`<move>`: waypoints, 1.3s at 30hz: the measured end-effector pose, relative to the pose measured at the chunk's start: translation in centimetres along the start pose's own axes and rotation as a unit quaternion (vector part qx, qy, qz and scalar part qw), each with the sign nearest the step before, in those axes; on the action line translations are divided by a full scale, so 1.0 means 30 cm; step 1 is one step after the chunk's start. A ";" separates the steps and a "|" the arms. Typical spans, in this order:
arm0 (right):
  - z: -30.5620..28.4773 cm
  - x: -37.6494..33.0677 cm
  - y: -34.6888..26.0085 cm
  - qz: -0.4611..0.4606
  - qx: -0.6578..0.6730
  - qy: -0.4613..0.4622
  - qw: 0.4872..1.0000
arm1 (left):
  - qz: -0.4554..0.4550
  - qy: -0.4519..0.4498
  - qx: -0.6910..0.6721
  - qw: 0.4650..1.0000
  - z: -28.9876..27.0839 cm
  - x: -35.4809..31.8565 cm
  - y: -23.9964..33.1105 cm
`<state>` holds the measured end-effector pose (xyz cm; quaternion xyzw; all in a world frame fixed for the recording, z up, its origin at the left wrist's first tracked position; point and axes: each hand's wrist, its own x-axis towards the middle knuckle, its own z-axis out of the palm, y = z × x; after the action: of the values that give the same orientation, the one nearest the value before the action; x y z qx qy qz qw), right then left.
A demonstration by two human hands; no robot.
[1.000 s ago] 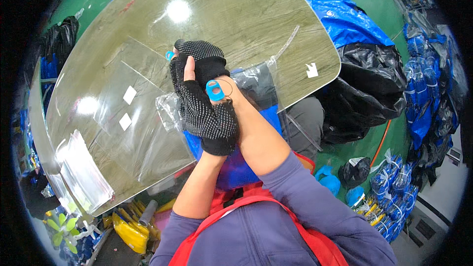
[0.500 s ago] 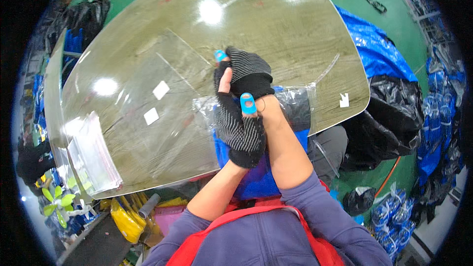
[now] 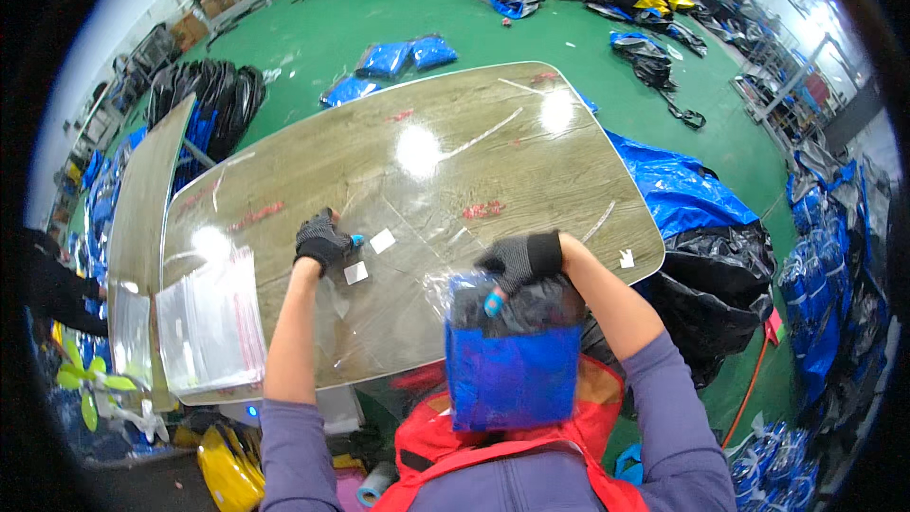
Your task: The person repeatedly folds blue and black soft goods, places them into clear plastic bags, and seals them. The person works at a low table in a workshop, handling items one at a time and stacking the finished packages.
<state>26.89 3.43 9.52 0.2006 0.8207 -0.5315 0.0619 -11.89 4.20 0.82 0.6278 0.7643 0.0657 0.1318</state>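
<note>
My right hand [image 3: 517, 264], in a black dotted fingerless glove with blue fingertip covers, grips the top of a clear plastic bag [image 3: 512, 351] holding a folded blue and black item, at the near edge of the wooden table [image 3: 427, 161]. My left hand [image 3: 322, 239], gloved the same way, rests on the tabletop beside two small white stickers [image 3: 370, 256], with its fingers curled. A clear flat bag [image 3: 351, 313] lies on the table just below that hand.
A stack of clear bags [image 3: 209, 327] lies at the table's near left corner. Blue packed bundles [image 3: 393, 59] and black bags [image 3: 204, 100] lie on the green floor beyond the table. A blue tarp [image 3: 678, 192] and black sacks [image 3: 730, 294] sit at the right.
My hands were together on the bagged item; now they are apart. The left hand has gone out to the stickers, and the right has brought the bag toward my chest.
</note>
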 end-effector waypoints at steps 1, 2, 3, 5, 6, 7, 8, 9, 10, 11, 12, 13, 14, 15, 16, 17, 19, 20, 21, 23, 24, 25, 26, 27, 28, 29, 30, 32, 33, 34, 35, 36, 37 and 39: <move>-0.053 0.032 -0.001 0.009 -0.019 0.048 0.999 | 0.026 0.004 0.121 0.992 0.015 0.002 -0.006; -0.117 0.070 -0.001 -0.023 -0.021 0.093 0.995 | 0.065 0.040 0.124 0.989 0.024 -0.004 -0.006; -0.187 0.088 0.001 -0.009 0.056 0.164 0.985 | 0.054 0.013 0.147 0.988 0.007 -0.010 -0.027; -0.323 0.142 0.002 -0.010 0.189 0.298 0.936 | 0.081 0.042 0.130 0.987 -0.063 -0.023 -0.095; -0.382 0.177 0.002 -0.028 0.244 0.370 0.896 | 0.041 0.044 -0.010 0.998 -0.120 -0.020 -0.152; -0.422 0.226 0.001 -0.027 0.296 0.390 0.871 | 0.022 0.067 -0.236 0.969 -0.183 -0.010 -0.213; -0.452 0.272 0.006 -0.029 0.350 0.414 0.840 | 0.075 0.074 -0.218 0.970 -0.244 0.007 -0.276; -0.474 0.344 0.008 0.002 0.291 0.459 0.839 | 0.173 0.109 -0.130 0.970 -0.316 0.027 -0.340; -0.481 0.403 0.022 0.023 0.197 0.474 0.858 | 0.271 0.085 -0.143 0.948 -0.356 0.045 -0.386; -0.491 0.460 0.039 0.035 0.083 0.554 0.828 | 0.342 0.017 -0.238 0.909 -0.395 0.053 -0.429; -0.496 0.493 0.069 0.055 -0.040 0.544 0.836 | 0.250 -0.075 -0.496 0.828 -0.413 0.051 -0.460; -0.490 0.513 0.104 0.128 -0.160 0.532 0.821 | 0.137 -0.114 -0.726 0.664 -0.427 0.043 -0.484; -0.492 0.528 0.137 0.197 -0.218 0.505 0.812 | 0.072 -0.091 -0.738 0.665 -0.421 0.023 -0.496; -0.464 0.498 0.191 0.117 -0.084 0.536 0.832 | 0.008 -0.065 -0.748 0.661 -0.413 0.000 -0.504; -0.437 0.456 0.241 0.009 0.174 0.553 0.815 | -0.079 -0.008 -0.745 0.662 -0.397 -0.032 -0.507; -0.402 0.404 0.290 -0.079 0.354 0.552 0.751 | -0.114 -0.001 -0.746 0.656 -0.379 -0.059 -0.507; -0.326 0.289 0.375 -0.109 0.523 0.526 0.662 | -0.165 0.017 -0.553 0.816 -0.340 -0.106 -0.503; -0.273 0.230 0.410 -0.092 0.487 0.553 0.670 | -0.192 0.013 -0.381 0.904 -0.319 -0.120 -0.494; -0.242 0.183 0.433 -0.064 0.415 0.604 0.677 | -0.123 0.039 -0.046 0.991 -0.298 -0.122 -0.477; -0.207 0.129 0.445 -0.044 0.500 0.587 0.636 | -0.088 0.026 0.020 0.996 -0.248 -0.103 -0.416; -0.210 0.124 0.433 -0.036 0.492 0.573 0.655 | -0.069 0.052 0.009 0.996 -0.224 -0.082 -0.373; -0.230 0.133 0.408 -0.078 0.555 0.522 0.643 | -0.009 0.080 -0.003 0.997 -0.189 -0.056 -0.314; -0.262 0.151 0.373 -0.101 0.608 0.511 0.599 | 0.035 0.102 0.015 0.994 -0.156 -0.030 -0.252; -0.306 0.176 0.332 -0.122 0.633 0.507 0.572 | 0.015 0.109 -0.006 0.994 -0.132 0.011 -0.185; -0.358 0.211 0.282 -0.158 0.629 0.513 0.562 | -0.024 0.089 -0.025 0.995 -0.114 0.052 -0.119; -0.404 0.235 0.232 -0.240 0.596 0.460 0.612 | -0.055 0.081 -0.010 0.995 -0.106 0.082 -0.068; -0.438 0.255 0.184 -0.283 0.580 0.422 0.637 | -0.066 0.079 -0.034 0.994 -0.107 0.113 -0.022; -0.452 0.262 0.111 -0.172 0.609 0.445 0.634 | -0.103 0.032 0.064 0.992 -0.121 0.169 0.038; -0.432 0.261 0.089 -0.132 0.611 0.455 0.635 | -0.108 0.003 0.101 0.989 -0.126 0.196 0.053; -0.393 0.244 0.083 -0.092 0.522 0.435 0.728 | -0.112 -0.026 0.087 0.990 -0.125 0.217 0.057; -0.334 0.232 0.088 -0.027 0.396 0.447 0.802 | -0.108 -0.064 0.069 0.990 -0.117 0.237 0.048; -0.261 0.208 0.108 -0.005 0.258 0.441 0.860 | -0.103 -0.067 0.053 0.991 -0.101 0.251 0.024; -0.187 0.184 0.135 0.042 0.188 0.475 0.859 | -0.057 -0.046 0.039 0.997 -0.083 0.258 -0.018; -0.053 0.096 0.209 0.089 0.089 0.524 0.842 | 0.056 0.020 0.076 0.995 -0.028 0.255 -0.141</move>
<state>26.92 7.85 3.98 0.5257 0.6587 -0.4103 -0.3485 -17.48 10.88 -0.40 0.6763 0.7333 0.0274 0.0646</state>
